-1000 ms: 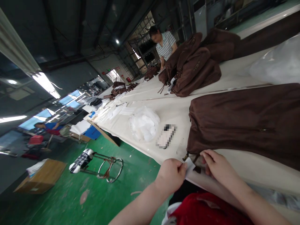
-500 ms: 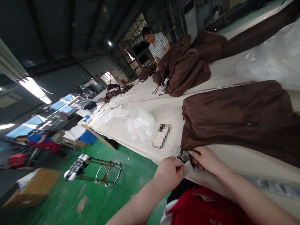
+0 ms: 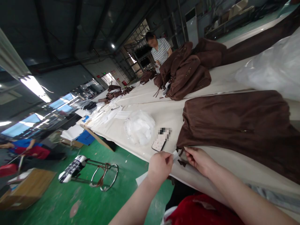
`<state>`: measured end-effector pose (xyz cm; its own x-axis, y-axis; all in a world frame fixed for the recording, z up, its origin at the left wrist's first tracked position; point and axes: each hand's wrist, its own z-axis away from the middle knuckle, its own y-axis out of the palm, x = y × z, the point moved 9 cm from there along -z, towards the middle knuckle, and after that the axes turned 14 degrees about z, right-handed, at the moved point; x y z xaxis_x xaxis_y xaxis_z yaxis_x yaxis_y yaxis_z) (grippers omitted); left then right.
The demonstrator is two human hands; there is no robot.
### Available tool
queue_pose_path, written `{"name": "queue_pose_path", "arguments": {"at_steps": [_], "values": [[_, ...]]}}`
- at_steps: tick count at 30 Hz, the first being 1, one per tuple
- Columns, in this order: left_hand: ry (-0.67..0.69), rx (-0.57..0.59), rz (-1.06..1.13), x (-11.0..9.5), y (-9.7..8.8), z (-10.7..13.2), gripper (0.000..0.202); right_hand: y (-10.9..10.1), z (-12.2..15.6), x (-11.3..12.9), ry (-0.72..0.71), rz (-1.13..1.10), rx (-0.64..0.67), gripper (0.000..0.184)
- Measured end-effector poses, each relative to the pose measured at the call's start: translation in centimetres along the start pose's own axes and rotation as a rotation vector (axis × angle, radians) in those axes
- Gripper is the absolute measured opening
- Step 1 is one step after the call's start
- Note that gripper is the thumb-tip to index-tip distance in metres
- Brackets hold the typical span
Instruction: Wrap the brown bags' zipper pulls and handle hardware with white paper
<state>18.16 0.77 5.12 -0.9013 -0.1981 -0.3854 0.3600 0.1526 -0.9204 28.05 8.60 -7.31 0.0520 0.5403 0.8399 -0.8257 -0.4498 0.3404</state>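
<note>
A brown garment [image 3: 234, 115] with a zipped opening lies flat on the table in front of me. My right hand [image 3: 198, 160] is closed, its thumb and fingers pinching the garment's near left corner. My left hand [image 3: 161, 166] is closed on a thin white sheet [image 3: 175, 155]; one end shows beside the fingertips, and a pale piece also shows below the wrist. A small dark strip [image 3: 182, 163] hangs between my hands at the table edge. Just beyond my left hand lies a phone [image 3: 160, 140] in a pale case.
Crumpled clear plastic [image 3: 140, 127] sits left of the phone, and more plastic film [image 3: 274, 67] lies at right. Brown garments [image 3: 185, 73] are heaped across the table, near a person in a striped shirt [image 3: 161, 50]. A stool [image 3: 75, 167] lies on the green floor.
My left hand has moved left, away from my right hand, with the white sheet. My right hand has shifted slightly left to the garment's corner. The view has turned a little.
</note>
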Motion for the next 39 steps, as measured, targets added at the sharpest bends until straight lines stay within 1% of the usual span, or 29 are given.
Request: {"name": "queue_pose_path", "arguments": {"at_steps": [4,6,9,11,15,21,23,26,28,31,34,36,39], "values": [[-0.032,-0.075,-0.161,-0.1,-0.6,-0.4,0.025,0.0,0.0,-0.1,0.003,-0.052,-0.028,0.022],[-0.027,-0.082,-0.186,-0.4,-0.5,-0.6,0.024,-0.1,0.1,-0.1,-0.003,-0.079,-0.041,0.022],[0.002,-0.064,-0.153,-1.2,-0.2,-0.7,0.025,-0.1,0.3,0.0,-0.015,-0.109,-0.050,0.025],[0.010,-0.072,-0.140,-1.6,-0.2,-0.7,0.026,-0.1,0.4,0.0,-0.021,-0.128,-0.045,0.027],[0.002,-0.109,-0.163,-2.1,-0.4,-1.2,0.025,-0.1,0.6,0.0,-0.024,-0.154,-0.032,0.028],[0.020,-0.095,-0.165,-3.0,0.0,-1.8,0.025,0.2,0.9,0.6,-0.059,-0.170,-0.002,0.031],[0.041,-0.097,-0.134,-3.4,-0.1,-1.6,0.025,0.3,1.0,0.8,-0.070,-0.171,0.000,0.032],[0.070,-0.070,-0.025,-3.6,-0.1,-1.1,0.019,0.3,1.0,0.8,-0.084,-0.168,-0.010,0.033],[0.046,-0.036,0.049,-3.1,0.2,-0.8,0.020,0.3,0.9,0.7,-0.093,-0.169,-0.007,0.034],[-0.046,0.042,0.129,-1.7,1.4,-0.7,0.034,0.2,0.8,0.4,-0.097,-0.159,-0.010,0.035],[-0.121,0.120,0.256,-0.4,2.7,-0.7,0.043,0.1,0.7,0.2,-0.103,-0.139,-0.020,0.034],[-0.154,0.119,0.329,0.2,3.0,-1.0,0.047,0.1,0.7,0.2,-0.108,-0.133,-0.021,0.033],[-0.163,0.069,0.351,0.5,2.9,-1.5,0.049,0.1,0.6,0.2,-0.118,-0.131,-0.021,0.032]]}}
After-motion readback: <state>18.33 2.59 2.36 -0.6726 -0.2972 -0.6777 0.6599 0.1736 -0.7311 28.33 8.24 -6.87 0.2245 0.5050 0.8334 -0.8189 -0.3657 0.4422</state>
